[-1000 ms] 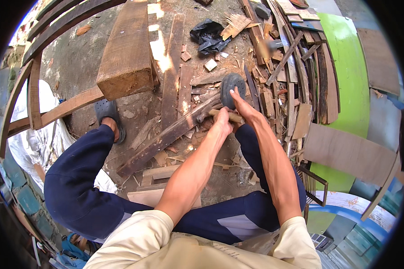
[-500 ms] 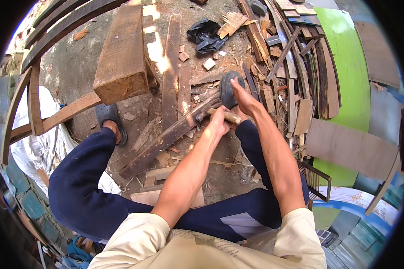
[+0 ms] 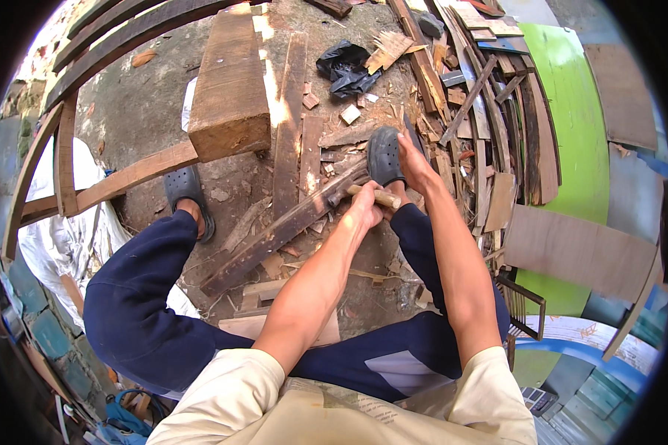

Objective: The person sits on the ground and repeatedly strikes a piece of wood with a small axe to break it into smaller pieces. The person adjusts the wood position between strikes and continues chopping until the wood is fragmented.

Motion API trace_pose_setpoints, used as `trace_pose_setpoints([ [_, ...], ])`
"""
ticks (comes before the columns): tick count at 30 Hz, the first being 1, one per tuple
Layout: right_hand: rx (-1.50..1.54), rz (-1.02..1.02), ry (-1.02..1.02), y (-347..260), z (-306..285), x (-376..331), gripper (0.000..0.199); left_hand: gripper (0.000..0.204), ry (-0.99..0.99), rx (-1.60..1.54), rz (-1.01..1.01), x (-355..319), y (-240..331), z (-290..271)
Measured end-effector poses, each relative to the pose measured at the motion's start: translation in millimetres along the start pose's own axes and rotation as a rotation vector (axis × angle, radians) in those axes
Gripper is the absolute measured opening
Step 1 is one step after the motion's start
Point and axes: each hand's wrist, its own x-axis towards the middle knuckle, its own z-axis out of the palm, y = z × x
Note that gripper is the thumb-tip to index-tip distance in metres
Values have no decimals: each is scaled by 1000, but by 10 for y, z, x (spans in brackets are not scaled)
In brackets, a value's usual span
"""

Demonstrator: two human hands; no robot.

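My left hand point(image 3: 364, 208) is closed round the wooden handle of a hammer point(image 3: 387, 199); its dark head points left, over a long dark wooden beam point(image 3: 274, 236). The beam lies slantwise on the ground, its far end near my right foot. My right hand point(image 3: 417, 169) lies along the right side of the dark grey clog point(image 3: 384, 152) on that foot, fingers stretched out and seemingly touching it. Its palm side is hidden. Just left of the clog the beam's end shows.
A thick squared timber point(image 3: 230, 81) rises at the left above a wooden rail point(image 3: 126, 178). Scrap wood point(image 3: 490, 126) is heaped at the right, beside a green panel point(image 3: 571, 111). A black plastic bag point(image 3: 343, 68) lies ahead; several planks and chips litter the ground.
The view has shifted slightly, so the scene sits a little lower and to the right. My right hand has slid from the clog's top to its side. The left still grips the hammer.
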Motion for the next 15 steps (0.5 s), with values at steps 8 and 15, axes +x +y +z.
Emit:
trace_pose_setpoints([
  [8, -18, 94, 23, 463, 163, -298, 89, 16, 7, 47, 26, -376, -121, 198],
  [15, -434, 25, -89, 178, 496, -294, 86, 20, 15, -20, 34, -287, -75, -44],
])
